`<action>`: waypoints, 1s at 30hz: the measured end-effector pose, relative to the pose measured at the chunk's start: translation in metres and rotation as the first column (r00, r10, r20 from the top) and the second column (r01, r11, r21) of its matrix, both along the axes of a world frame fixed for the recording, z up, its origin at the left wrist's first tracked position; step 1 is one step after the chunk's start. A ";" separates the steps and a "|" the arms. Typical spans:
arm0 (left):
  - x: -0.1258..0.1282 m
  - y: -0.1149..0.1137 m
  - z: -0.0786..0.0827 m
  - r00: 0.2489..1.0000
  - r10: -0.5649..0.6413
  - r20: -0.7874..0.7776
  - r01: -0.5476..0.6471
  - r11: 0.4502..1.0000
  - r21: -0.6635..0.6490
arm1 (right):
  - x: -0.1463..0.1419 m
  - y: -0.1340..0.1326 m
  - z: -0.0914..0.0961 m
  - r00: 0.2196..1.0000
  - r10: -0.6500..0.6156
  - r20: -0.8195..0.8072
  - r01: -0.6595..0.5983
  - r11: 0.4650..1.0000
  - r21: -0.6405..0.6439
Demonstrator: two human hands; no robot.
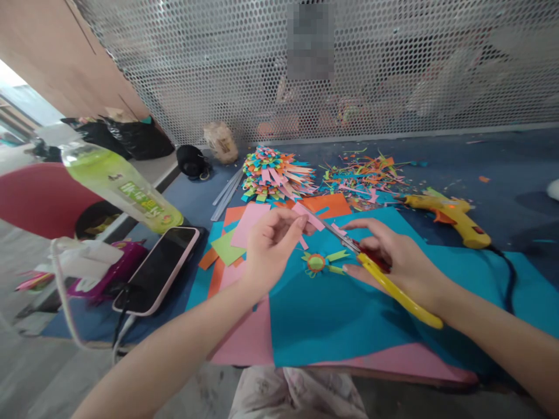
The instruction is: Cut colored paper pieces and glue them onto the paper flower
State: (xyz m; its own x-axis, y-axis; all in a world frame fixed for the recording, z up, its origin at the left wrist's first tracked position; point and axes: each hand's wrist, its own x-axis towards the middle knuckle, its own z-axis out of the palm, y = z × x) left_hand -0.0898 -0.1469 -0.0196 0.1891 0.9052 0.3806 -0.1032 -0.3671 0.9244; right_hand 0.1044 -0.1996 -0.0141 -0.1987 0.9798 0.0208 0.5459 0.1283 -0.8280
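Note:
My left hand [271, 244] pinches a narrow pink paper strip [309, 216] above the blue paper sheet [332, 314]. My right hand [393, 259] grips yellow-handled scissors [384, 276], whose blades reach the strip's end. Just below the strip lies a small paper flower [318, 262] with a green and orange centre and green petals. A small pink offcut [303, 242] sits beside my left fingers.
A yellow glue gun [454, 215] lies at the right, its cable trailing back. A colourful paper-strip bundle [275, 174] and scraps [362, 174] lie behind. A phone [157, 267], a green drink bottle [117, 186] and loose coloured sheets [238, 233] sit at the left. A perforated screen stands behind.

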 end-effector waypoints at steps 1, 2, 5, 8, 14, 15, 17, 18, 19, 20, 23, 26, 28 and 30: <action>0.000 0.000 0.000 1.000 0.001 -0.003 -0.001 1.000 -0.003 | 0.000 0.000 0.000 1.000 -0.004 0.001 0.004 1.000 -0.004; 0.000 0.000 0.000 1.000 0.000 -0.005 0.000 1.000 -0.005 | -0.001 0.000 0.001 1.000 -0.006 0.001 0.006 1.000 -0.009; 0.000 0.001 0.000 1.000 -0.016 -0.002 0.016 1.000 -0.022 | -0.002 0.000 0.001 1.000 -0.009 -0.007 0.009 1.000 -0.014; 0.000 0.000 -0.002 0.999 -0.041 -0.002 0.041 0.998 -0.057 | -0.002 0.001 0.001 1.000 0.005 -0.020 -0.005 1.000 -0.009; 0.000 0.000 -0.003 0.999 -0.052 -0.010 0.051 0.997 -0.065 | 0.000 0.000 0.000 1.000 0.020 -0.020 -0.020 1.000 -0.010; 0.000 -0.001 -0.003 0.998 -0.056 -0.009 0.055 0.996 -0.065 | 0.000 0.000 0.000 1.000 0.021 -0.016 -0.021 1.000 -0.007; 0.001 0.000 -0.003 0.999 -0.050 -0.016 0.049 0.997 -0.056 | 0.000 0.000 0.000 1.000 0.018 -0.003 -0.018 1.000 -0.006; 0.001 0.000 -0.003 0.999 -0.044 -0.024 0.043 0.998 -0.049 | 0.000 0.000 0.000 1.000 0.015 0.004 -0.015 1.000 -0.006; 0.001 0.000 -0.003 0.999 -0.036 -0.032 0.035 0.998 -0.045 | 0.000 0.000 0.000 1.000 0.011 0.010 -0.011 1.000 -0.003; 0.001 0.000 -0.003 0.999 -0.031 -0.035 0.029 0.999 -0.043 | 0.000 0.000 0.000 1.000 0.007 0.016 -0.007 1.000 0.001; 0.000 0.001 -0.002 0.999 -0.044 -0.027 0.042 0.997 -0.060 | -0.001 0.000 0.001 0.999 -0.004 0.033 0.004 1.000 0.025; 0.001 0.000 -0.002 0.996 -0.087 -0.027 0.085 0.994 -0.067 | -0.001 0.001 0.001 0.999 -0.001 0.036 0.001 1.000 0.022; 0.002 0.000 -0.002 0.992 -0.118 -0.046 0.115 0.991 -0.067 | -0.001 0.001 0.002 1.000 0.004 0.027 -0.004 1.000 0.010; 0.003 0.000 -0.003 0.988 -0.145 -0.057 0.141 0.988 -0.064 | -0.002 0.001 0.003 1.000 -0.003 0.028 0.003 1.000 -0.003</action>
